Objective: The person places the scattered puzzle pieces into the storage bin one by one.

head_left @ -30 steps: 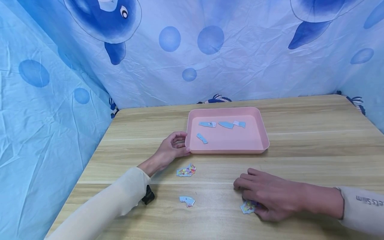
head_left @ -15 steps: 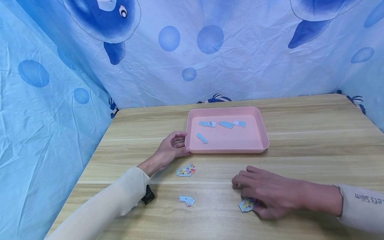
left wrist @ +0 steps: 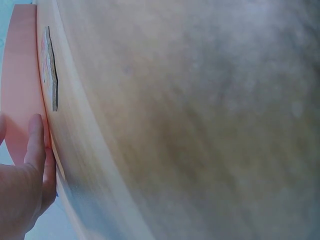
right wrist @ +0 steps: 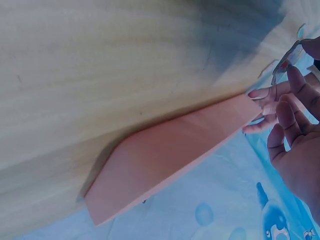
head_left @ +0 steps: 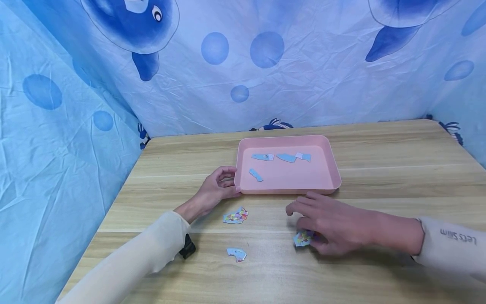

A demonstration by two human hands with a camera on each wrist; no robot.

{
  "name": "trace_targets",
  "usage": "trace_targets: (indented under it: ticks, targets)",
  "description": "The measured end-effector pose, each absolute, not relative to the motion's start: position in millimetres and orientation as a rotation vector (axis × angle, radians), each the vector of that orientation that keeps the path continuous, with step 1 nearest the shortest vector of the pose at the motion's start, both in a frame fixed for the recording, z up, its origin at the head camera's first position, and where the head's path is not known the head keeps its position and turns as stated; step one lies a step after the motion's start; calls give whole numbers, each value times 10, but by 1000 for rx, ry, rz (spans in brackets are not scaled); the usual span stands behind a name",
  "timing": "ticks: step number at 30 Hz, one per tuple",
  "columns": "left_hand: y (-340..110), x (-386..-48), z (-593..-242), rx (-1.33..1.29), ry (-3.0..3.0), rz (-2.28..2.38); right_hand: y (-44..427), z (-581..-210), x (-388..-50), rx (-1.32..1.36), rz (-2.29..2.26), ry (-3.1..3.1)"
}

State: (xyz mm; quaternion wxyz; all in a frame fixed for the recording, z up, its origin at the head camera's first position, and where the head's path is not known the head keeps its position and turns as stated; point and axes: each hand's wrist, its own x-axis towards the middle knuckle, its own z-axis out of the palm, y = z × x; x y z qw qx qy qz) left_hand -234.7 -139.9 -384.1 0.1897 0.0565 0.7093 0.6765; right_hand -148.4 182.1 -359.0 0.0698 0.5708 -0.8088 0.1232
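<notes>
A colourful map-like puzzle piece (head_left: 303, 238) is pinched between thumb and finger of the right hand (head_left: 334, 223), off the table just in front of the pink tray. The right wrist view shows the same piece (right wrist: 286, 62) in the fingers of that hand (right wrist: 300, 135). The left hand (head_left: 214, 190) rests against the tray's left front corner, its fingers on the outer wall; in the left wrist view, that hand (left wrist: 27, 185) touches the pink wall (left wrist: 20, 75).
Several light blue pieces lie inside the pink tray (head_left: 288, 191). On the wooden table (head_left: 171, 160), a multicoloured piece (head_left: 236, 215) lies before the tray, and a pale blue piece (head_left: 237, 254) lies nearer the front. Blue patterned cloth (head_left: 303, 93) hangs behind.
The right hand has lifted the colourful piece off the table and moved it forward and slightly left, nearer the tray. The left hand and tray have stayed still.
</notes>
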Motion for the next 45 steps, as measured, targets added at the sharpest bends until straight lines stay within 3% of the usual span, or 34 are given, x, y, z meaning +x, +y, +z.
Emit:
trace_targets:
  ticks: [12, 27, 45]
  targets:
    - [-1402, -2351, -3841, 144, 1997, 1898, 1782, -3477, -1690, 1685, 361, -2431]
    - [-1398, -2345, -3845, 143, 2009, 1882, 1624, -3179, -2412, 1557, 432, -2559]
    - [-1408, -2349, -3829, 158, 2011, 1879, 1363, -3147, -3004, 1569, 605, -2757]
